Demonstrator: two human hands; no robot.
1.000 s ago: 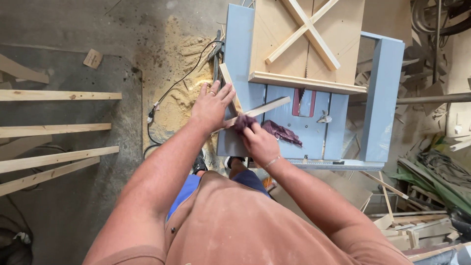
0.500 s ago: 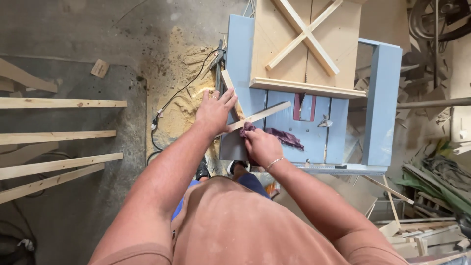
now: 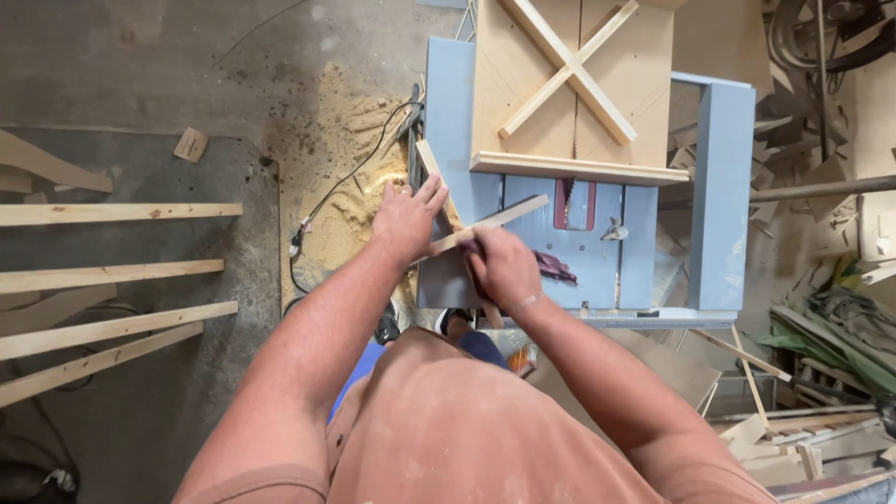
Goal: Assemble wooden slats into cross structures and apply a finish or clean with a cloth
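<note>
Both hands [image 3: 457, 247] on wood strip [image 3: 495, 222] (tablesaw)

Your right hand [image 3: 502, 268] covers the near end of the thin wood strip [image 3: 499, 222] and part of the purple rag [image 3: 554, 268], so its grip stays unclear. Your torso hides the tabletop's [image 3: 597, 238] near underside, and the crossed-slat sled [image 3: 571, 79] runs off the far edge.

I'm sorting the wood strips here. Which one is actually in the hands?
The short strip lying slantwise on the blue saw table, under both hands; the long strips lie untouched on the floor at left.
</note>
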